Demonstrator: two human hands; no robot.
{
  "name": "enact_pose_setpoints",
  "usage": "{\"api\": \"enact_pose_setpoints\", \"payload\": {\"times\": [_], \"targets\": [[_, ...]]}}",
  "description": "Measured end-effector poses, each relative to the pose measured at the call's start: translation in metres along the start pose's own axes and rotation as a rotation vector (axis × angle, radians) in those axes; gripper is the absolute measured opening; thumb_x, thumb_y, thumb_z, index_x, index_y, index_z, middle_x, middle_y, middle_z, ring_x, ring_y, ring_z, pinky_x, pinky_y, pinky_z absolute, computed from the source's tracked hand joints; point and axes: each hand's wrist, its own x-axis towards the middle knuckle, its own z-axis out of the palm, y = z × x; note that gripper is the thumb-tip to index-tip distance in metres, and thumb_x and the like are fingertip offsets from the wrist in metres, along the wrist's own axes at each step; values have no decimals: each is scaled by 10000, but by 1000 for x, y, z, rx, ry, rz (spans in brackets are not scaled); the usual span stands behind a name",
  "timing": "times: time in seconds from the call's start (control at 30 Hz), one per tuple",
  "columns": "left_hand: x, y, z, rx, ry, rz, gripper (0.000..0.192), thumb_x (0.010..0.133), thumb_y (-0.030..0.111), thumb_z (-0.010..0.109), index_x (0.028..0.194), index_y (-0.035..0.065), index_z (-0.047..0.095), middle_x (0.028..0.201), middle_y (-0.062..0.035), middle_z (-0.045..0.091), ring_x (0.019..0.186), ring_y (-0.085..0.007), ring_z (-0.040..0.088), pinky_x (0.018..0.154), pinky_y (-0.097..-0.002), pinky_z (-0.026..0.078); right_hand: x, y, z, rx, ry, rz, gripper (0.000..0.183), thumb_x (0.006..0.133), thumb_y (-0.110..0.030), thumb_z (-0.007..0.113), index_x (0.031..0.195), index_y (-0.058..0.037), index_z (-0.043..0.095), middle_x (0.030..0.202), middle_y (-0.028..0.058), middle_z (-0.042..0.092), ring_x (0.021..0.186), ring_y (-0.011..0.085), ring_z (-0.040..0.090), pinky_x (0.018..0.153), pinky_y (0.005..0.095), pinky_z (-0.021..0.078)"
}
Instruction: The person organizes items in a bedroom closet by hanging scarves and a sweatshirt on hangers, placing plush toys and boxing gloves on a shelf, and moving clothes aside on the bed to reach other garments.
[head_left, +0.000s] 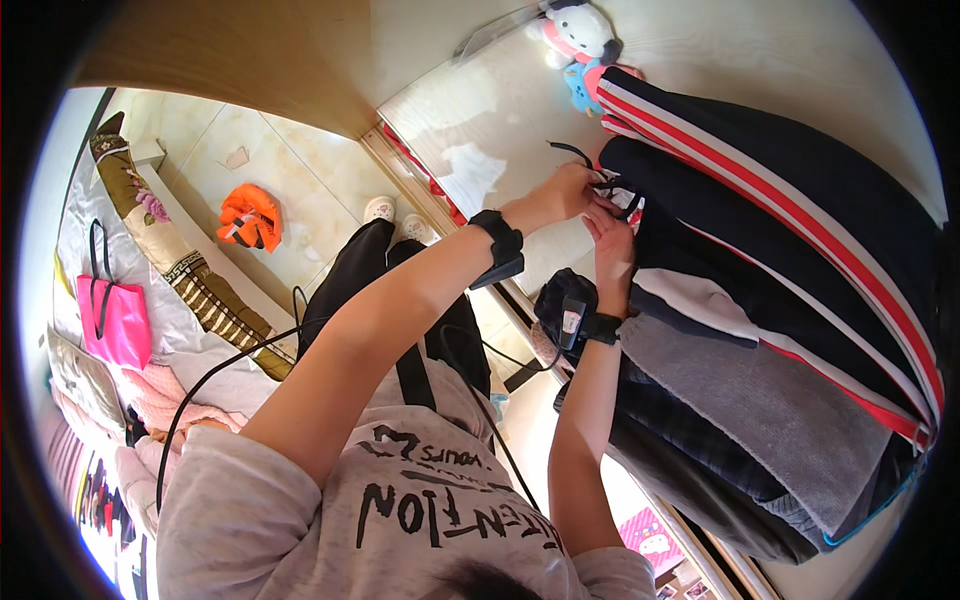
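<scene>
My left hand (574, 189) pinches a thin black cord (571, 148), its loose end sticking out to the upper left. Just below it, my right hand (613, 238) has its fingers bent by the cord's loops and a small red and white piece of fabric; whether it grips them is hidden. Both hands are at the near end of dark garments with red and white stripes (772, 195) hanging on the right. A white and navy garment part (694, 300) and a grey knitted garment (757, 405) hang beside my right wrist.
Plush toys (581, 34) sit on the wooden shelf board (450, 112). Dark clothes and a blue hanger (874, 517) are at lower right. Black cables cross my body. An orange item (251, 217) lies on the tiled floor; a pink bag (116, 319) rests on the bed at left.
</scene>
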Motion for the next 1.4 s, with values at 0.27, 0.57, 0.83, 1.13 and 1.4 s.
{"api": "enact_pose_setpoints", "payload": {"times": [0.27, 0.57, 0.83, 1.13, 1.4], "targets": [[-11, 54, -29, 281, 370, 298, 95, 647, 50, 599, 739, 73, 612, 766, -91, 443, 769, -237, 460, 682, -288, 367, -31, -26, 45, -1006, 506, -684, 166, 833, -139, 436, 873, -10, 533, 1000, 98, 463, 847, 177, 474, 767, 282, 361], [-8, 46, -28, -810, 28, -414, 183, 802, 143, 485, 794, -3, 595, 977, -42, 515, 800, -104, 436, 740, -229, 348, -36, -43, 39, -419, 203, -480, 247, 886, -232, 341, 891, 7, 400, 789, 99, 464, 773, 171, 458, 797, 295, 347], [7, 76, -17, -1361, -128, -167, 218, 836, 161, 416, 810, -19, 538, 789, -44, 541, 748, -96, 468, 657, -209, 380, -30, -46, 43, -415, 460, -478, 240, 872, -198, 398, 1042, -30, 382, 865, 63, 461, 750, 112, 431, 702, 235, 375], [7, 72, 9, -578, -242, 116, 202, 785, -19, 421, 970, -8, 504, 795, -86, 536, 746, -176, 506, 677, -269, 415, -32, -46, 28, -270, 490, -463, 214, 832, -123, 440, 1019, -26, 398, 939, 85, 463, 695, 107, 433, 637, 229, 384], [10, 74, 5, -491, -307, 127, 178, 745, -23, 434, 885, -23, 543, 731, -113, 571, 625, -175, 564, 552, -266, 459, -27, -48, 17, -25, 276, -431, 268, 753, -107, 555, 992, -76, 437, 739, 25, 484, 563, 70, 396, 506, 191, 321]]}}
